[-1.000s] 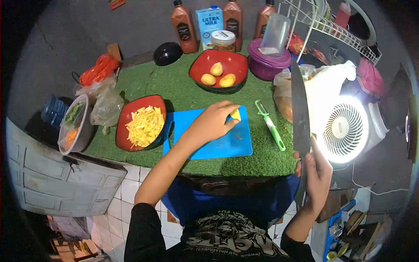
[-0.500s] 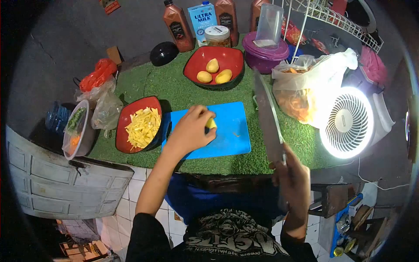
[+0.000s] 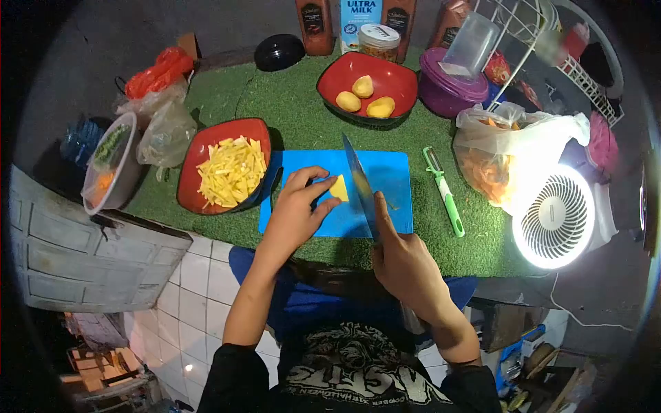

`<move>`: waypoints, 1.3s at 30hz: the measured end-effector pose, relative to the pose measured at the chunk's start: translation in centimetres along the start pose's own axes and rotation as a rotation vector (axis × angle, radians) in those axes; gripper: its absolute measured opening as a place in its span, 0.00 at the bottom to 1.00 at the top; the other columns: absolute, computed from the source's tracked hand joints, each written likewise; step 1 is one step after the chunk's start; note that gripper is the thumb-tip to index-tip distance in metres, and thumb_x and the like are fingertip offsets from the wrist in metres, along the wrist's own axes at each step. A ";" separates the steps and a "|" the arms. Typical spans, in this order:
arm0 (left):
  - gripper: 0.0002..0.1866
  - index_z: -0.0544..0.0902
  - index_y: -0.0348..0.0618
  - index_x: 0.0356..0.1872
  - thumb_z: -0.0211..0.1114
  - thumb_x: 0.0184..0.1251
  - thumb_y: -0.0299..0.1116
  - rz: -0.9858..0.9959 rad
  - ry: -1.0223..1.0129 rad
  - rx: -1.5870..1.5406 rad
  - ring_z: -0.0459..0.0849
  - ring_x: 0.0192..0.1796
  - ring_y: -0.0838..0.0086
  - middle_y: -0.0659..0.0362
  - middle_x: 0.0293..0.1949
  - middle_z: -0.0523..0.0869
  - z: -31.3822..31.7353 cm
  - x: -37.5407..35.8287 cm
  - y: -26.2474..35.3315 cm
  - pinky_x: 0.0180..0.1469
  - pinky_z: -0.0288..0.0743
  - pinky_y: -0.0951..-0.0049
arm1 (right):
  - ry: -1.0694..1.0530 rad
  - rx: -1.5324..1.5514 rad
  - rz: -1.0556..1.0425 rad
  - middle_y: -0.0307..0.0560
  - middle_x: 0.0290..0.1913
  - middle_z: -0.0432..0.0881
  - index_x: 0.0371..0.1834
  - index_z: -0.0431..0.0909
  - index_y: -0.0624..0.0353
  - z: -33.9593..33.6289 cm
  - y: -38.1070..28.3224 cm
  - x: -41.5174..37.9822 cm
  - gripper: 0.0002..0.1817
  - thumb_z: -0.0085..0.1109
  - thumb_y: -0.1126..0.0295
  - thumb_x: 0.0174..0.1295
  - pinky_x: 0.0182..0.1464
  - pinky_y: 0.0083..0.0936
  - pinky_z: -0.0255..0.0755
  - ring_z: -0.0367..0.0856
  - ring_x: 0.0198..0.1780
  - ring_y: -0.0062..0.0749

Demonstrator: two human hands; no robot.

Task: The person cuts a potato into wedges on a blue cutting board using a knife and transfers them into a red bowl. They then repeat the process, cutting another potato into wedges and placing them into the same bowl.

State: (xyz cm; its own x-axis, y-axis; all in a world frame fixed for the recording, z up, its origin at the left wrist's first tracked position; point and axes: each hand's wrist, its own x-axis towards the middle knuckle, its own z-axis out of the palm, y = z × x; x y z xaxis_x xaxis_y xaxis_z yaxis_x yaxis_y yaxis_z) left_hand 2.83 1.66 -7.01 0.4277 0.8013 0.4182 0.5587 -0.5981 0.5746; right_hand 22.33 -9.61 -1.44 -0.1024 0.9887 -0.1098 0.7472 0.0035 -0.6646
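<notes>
On the blue cutting board (image 3: pixel 296 227), my left hand (image 3: pixel 303 203) grips a piece of peeled potato (image 3: pixel 339 188) between fingers and thumb. A flat yellow face of the piece points right. My right hand (image 3: pixel 406 268) is closed round the handle of a large kitchen knife (image 3: pixel 359 175). Its blade stands over the board, just right of the potato piece and apart from it. Left of the board, a red bowl (image 3: pixel 190 180) holds yellow potato sticks (image 3: pixel 233 171). Behind the board, another red bowl (image 3: pixel 335 65) contains three peeled potatoes (image 3: pixel 363 87).
A green-and-white peeler (image 3: pixel 446 194) lies right of the board. Beyond it are a plastic bag of peelings (image 3: pixel 485 165) and a lit round fan (image 3: pixel 553 215). A purple container (image 3: pixel 447 89) and bottles (image 3: pixel 315 27) stand behind. A white tub (image 3: pixel 127 186) sits far left.
My right hand has brought the knife left, from beside the board to over it near the potato piece. The peeler now shows fully. The whole view has shifted slightly.
</notes>
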 end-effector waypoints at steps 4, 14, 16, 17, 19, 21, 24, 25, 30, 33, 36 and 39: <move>0.21 0.88 0.38 0.51 0.78 0.55 0.31 -0.091 0.049 -0.034 0.82 0.58 0.55 0.51 0.55 0.84 0.7 0.1 0.4 0.62 0.76 0.60 | 0.130 -0.095 -0.147 0.74 0.34 0.83 0.83 0.48 0.59 1.0 0.1 0.4 0.42 0.53 0.78 0.64 0.40 0.61 0.74 0.81 0.33 0.75; 0.20 0.84 0.34 0.52 0.71 0.63 0.35 0.000 0.120 -0.063 0.76 0.63 0.54 0.50 0.55 0.80 1.0 -0.7 -0.1 0.67 0.69 0.57 | 0.031 -0.223 -0.084 0.74 0.32 0.82 0.83 0.50 0.56 0.7 -1.6 0.6 0.43 0.53 0.79 0.62 0.39 0.61 0.72 0.82 0.33 0.72; 0.20 0.84 0.34 0.53 0.70 0.65 0.37 -0.015 0.115 -0.068 0.75 0.63 0.54 0.50 0.56 0.79 1.1 -0.7 -0.2 0.67 0.69 0.56 | 0.046 -0.265 -0.081 0.72 0.31 0.82 0.83 0.51 0.54 0.5 -2.1 0.6 0.43 0.53 0.79 0.62 0.38 0.60 0.72 0.82 0.33 0.71; 0.20 0.84 0.35 0.54 0.69 0.66 0.38 -0.019 0.100 -0.063 0.75 0.64 0.55 0.50 0.56 0.79 1.0 -0.7 -0.2 0.67 0.68 0.56 | 0.028 -0.284 -0.040 0.70 0.29 0.82 0.83 0.51 0.53 0.3 -2.4 0.6 0.43 0.53 0.80 0.62 0.37 0.59 0.72 0.82 0.32 0.71; 0.20 0.84 0.35 0.54 0.68 0.67 0.38 -0.020 0.114 -0.085 0.75 0.64 0.55 0.50 0.57 0.78 0.8 -0.8 0.0 0.67 0.68 0.56 | 0.001 -0.312 0.003 0.69 0.27 0.81 0.83 0.52 0.52 -0.1 -3.0 0.6 0.43 0.54 0.80 0.62 0.36 0.58 0.71 0.82 0.32 0.71; 0.20 0.83 0.35 0.55 0.67 0.68 0.39 -0.024 0.122 -0.104 0.74 0.64 0.55 0.50 0.58 0.78 0.9 -1.0 0.0 0.68 0.68 0.56 | -0.041 -0.311 0.078 0.67 0.24 0.81 0.84 0.52 0.51 -0.4 -3.4 0.4 0.44 0.54 0.80 0.62 0.35 0.57 0.71 0.83 0.30 0.69; 0.20 0.84 0.35 0.54 0.67 0.67 0.39 -0.059 0.101 -0.064 0.74 0.65 0.54 0.50 0.59 0.78 1.2 -0.9 -0.3 0.68 0.67 0.55 | -0.028 -0.303 0.075 0.67 0.22 0.80 0.84 0.52 0.50 -0.3 -3.2 0.4 0.44 0.54 0.79 0.61 0.34 0.56 0.71 0.83 0.29 0.66; 0.22 0.84 0.35 0.55 0.67 0.69 0.42 -0.068 0.072 -0.070 0.74 0.66 0.52 0.48 0.60 0.78 1.2 -0.9 -0.4 0.69 0.67 0.55 | -0.034 -0.306 0.081 0.67 0.22 0.80 0.84 0.52 0.50 -0.3 -3.4 0.4 0.44 0.54 0.79 0.61 0.34 0.56 0.71 0.83 0.29 0.66; 0.22 0.85 0.36 0.55 0.68 0.69 0.43 -0.090 0.043 -0.105 0.74 0.66 0.50 0.46 0.60 0.78 1.2 -0.9 -0.3 0.71 0.66 0.54 | -0.118 -0.494 0.199 0.69 0.22 0.79 0.84 0.51 0.51 0.4 -4.2 1.6 0.45 0.55 0.80 0.61 0.31 0.56 0.71 0.83 0.27 0.64; 0.20 0.85 0.37 0.54 0.69 0.67 0.41 -0.091 0.084 -0.085 0.76 0.65 0.50 0.47 0.59 0.79 1.3 -0.9 -0.3 0.70 0.67 0.53 | 0.029 -0.465 0.006 0.69 0.22 0.78 0.84 0.50 0.52 1.4 -3.1 3.3 0.45 0.55 0.80 0.61 0.31 0.56 0.71 0.82 0.27 0.65; 0.18 0.86 0.37 0.51 0.71 0.63 0.36 -0.081 0.104 -0.077 0.75 0.65 0.56 0.50 0.59 0.79 1.7 -0.8 -0.4 0.66 0.71 0.56 | -0.035 -0.417 -0.027 0.71 0.26 0.81 0.83 0.44 0.60 0.4 -3.1 5.3 0.47 0.57 0.78 0.61 0.34 0.57 0.75 0.82 0.30 0.72; 0.18 0.86 0.38 0.50 0.72 0.60 0.34 -0.139 0.123 -0.136 0.76 0.64 0.57 0.52 0.58 0.79 1.7 -0.7 -0.4 0.66 0.72 0.56 | 0.021 -0.414 -0.002 0.70 0.26 0.81 0.83 0.45 0.62 -0.1 -3.6 5.3 0.46 0.58 0.78 0.61 0.35 0.57 0.75 0.82 0.30 0.71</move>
State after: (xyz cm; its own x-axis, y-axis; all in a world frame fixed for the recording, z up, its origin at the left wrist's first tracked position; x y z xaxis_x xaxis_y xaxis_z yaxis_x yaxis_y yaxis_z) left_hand 3.47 1.28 -8.72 0.2586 0.8763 0.4064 0.5016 -0.4814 0.7188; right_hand 19.14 -4.39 0.41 -0.0937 0.9915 -0.0908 0.9486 0.0612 -0.3105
